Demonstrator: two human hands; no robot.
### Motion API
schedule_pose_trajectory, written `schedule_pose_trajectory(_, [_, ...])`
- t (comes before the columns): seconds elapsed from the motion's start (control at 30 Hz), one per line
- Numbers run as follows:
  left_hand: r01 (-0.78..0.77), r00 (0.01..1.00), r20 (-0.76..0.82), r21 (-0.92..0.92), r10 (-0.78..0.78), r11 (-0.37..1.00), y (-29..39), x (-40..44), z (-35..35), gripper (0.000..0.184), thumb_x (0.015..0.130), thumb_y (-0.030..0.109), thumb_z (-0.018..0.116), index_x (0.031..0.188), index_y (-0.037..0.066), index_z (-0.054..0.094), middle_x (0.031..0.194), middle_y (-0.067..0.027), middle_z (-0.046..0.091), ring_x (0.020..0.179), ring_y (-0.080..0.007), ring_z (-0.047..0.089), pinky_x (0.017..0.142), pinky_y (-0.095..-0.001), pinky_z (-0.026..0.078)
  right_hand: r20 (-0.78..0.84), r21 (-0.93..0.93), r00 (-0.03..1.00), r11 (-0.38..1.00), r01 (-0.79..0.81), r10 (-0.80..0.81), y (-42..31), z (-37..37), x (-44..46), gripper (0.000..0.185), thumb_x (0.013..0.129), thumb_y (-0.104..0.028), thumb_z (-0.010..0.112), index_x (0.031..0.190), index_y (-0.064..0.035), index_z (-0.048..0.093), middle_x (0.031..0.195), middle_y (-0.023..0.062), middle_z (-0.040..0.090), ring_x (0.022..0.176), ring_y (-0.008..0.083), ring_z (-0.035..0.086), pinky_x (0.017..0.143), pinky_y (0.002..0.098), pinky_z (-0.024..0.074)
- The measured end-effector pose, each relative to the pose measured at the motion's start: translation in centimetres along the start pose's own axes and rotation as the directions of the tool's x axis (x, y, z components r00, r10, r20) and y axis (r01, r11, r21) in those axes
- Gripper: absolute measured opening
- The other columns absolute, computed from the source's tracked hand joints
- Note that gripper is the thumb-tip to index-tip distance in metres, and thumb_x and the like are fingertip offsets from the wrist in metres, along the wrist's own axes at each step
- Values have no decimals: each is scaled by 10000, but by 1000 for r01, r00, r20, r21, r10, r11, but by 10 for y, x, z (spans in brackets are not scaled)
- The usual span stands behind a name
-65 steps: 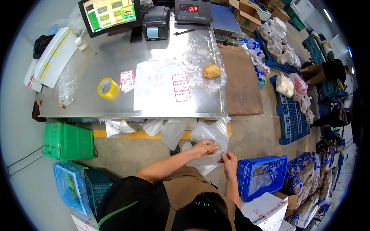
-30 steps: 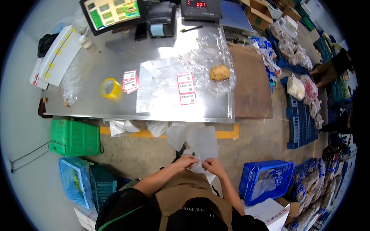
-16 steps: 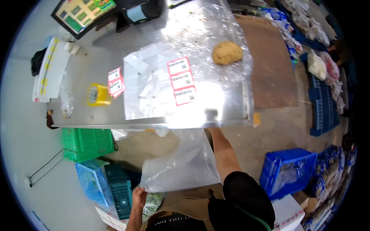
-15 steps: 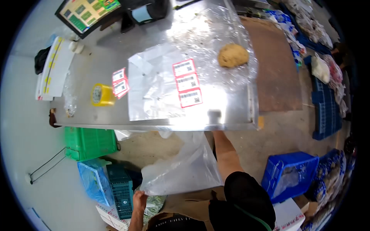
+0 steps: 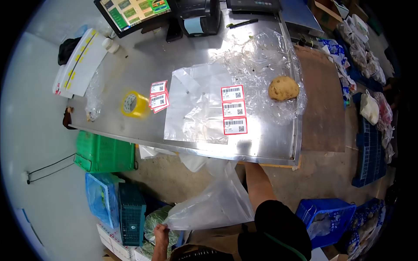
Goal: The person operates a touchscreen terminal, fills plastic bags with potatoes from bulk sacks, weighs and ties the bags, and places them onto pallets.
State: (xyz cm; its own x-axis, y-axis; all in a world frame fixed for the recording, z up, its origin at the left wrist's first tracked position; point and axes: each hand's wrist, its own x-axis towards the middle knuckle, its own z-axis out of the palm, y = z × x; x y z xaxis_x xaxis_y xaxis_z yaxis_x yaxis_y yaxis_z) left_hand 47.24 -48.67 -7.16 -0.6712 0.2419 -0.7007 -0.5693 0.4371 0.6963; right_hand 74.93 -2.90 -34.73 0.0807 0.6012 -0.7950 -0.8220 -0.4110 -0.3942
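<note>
My left hand (image 5: 161,234) is closed on the lower left corner of a large clear plastic bag (image 5: 211,202), which hangs stretched below the table's front edge. My right arm reaches under that edge, close to the bag's right side; the hand itself is hidden by the table. On the metal table (image 5: 117,124) above lie a flat clear plastic bag (image 5: 193,106), a strip of barcode labels (image 5: 234,109) on its right part, and a smaller stack of labels (image 5: 158,99). A potato (image 5: 284,88) rests on crumpled clear film (image 5: 257,61).
A roll of yellow tape (image 5: 135,104), a label printer (image 5: 198,19), a pen (image 5: 242,23) and a monitor (image 5: 135,13) are on the table. Below left stand a green crate (image 5: 104,152) and a dark green crate (image 5: 132,213). A blue crate (image 5: 326,222) is at lower right.
The view has shifted, so the table items appear farther right and lower. My left hand keeps its hold on the bag's corner, and my right hand stays under the table edge.
</note>
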Motion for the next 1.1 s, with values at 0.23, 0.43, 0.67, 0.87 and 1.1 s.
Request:
schedule_pose_trajectory(0.23, [-32,999,21,-11,32,999,-1,-6,13,197,701,21,609,613,93,449,634,-12,469,577,-136,461,585,-266,401,9,13,1000,1000,-4,3,0,-3,0,294,846,-228,574,944,47,611,764,153,616,646,235,609,569,361,495])
schedule_pose_trajectory(0.43, [-283,959,119,307,258,909,38,-41,60,240,733,52,623,624,116,419,635,39,417,577,-76,387,570,-228,335,8,-104,1000,994,-25,26,-12,-25,-26,304,840,-233,572,923,56,621,732,167,623,621,249,613,550,371,492])
schedule_pose_trajectory(0.67, [-550,827,333,316,452,773,52,-32,96,225,783,53,620,686,106,424,678,44,436,643,-46,385,580,-208,305,-99,-504,995,861,-73,27,-37,-155,-121,317,835,-238,569,898,66,633,695,182,630,592,265,618,527,382,489])
schedule_pose_trajectory(0.87, [-547,807,412,252,423,798,85,-45,164,139,849,19,531,975,37,475,689,43,417,647,-37,375,545,-212,297,-370,-728,873,683,-59,-319,-125,-341,-242,330,830,-242,566,877,75,643,664,196,636,567,278,623,508,392,486])
schedule_pose_trajectory(1.1, [-818,171,984,165,-40,550,88,-79,295,370,839,53,573,1207,58,535,563,35,350,523,-62,314,485,-231,274,-17,-932,721,271,239,-693,-239,-313,-363,376,838,-294,613,743,69,639,561,131,600,502,146,534,509,328,417])
